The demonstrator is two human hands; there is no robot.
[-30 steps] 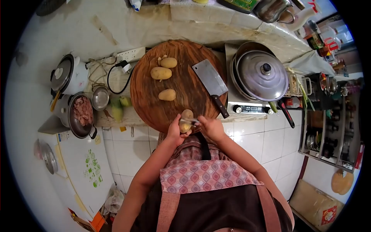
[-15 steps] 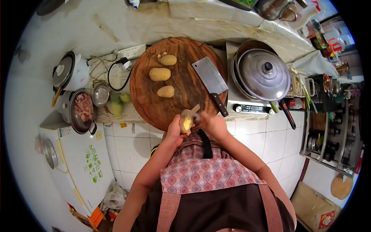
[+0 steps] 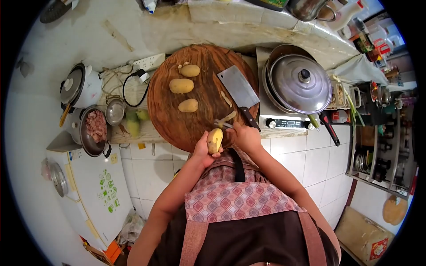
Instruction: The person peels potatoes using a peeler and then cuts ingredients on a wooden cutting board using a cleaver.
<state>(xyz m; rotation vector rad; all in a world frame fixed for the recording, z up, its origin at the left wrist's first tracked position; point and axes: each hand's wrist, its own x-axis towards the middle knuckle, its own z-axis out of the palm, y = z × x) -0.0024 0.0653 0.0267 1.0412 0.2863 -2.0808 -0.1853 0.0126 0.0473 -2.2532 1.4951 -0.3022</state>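
The left hand (image 3: 204, 150) grasps a partly peeled potato (image 3: 214, 141), pale yellow flesh showing on one side, at the near edge of the round wooden chopping board (image 3: 166, 124). The right hand (image 3: 246, 136) grips a peeler (image 3: 222, 124), its head just beyond the potato. One strip of peel (image 3: 229, 116) shows right by the peeler; whether they touch is unclear. A second strip (image 3: 226, 99) lies beside the cleaver (image 3: 239, 86), whose handle points toward the right hand. Three unpeeled potatoes (image 3: 181, 86) sit on the board's left half.

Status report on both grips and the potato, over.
Left grip around part-peeled potato. Right grip on peeler. Possible obstruction: cleaver on board, near right grip.
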